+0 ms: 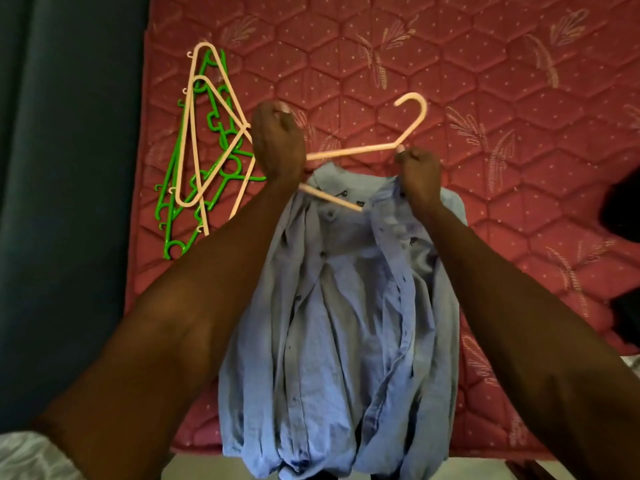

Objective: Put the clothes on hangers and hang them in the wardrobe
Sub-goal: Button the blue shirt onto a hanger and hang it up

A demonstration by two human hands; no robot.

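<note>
a crumpled pale blue shirt (346,306) hangs down over the edge of a red quilted bed (485,81), collar farthest away. the right hand (417,174) pinches the collar; the left hand (277,143) grips a pink hanger (363,148), one arm already inside the neck. best to hold the collar wide while seating each shoulder. beyond, spare pink and green hangers (204,150) lie on the bed.

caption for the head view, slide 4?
Both hands work a pink hanger into a blue shirt over a red mattress.
</note>
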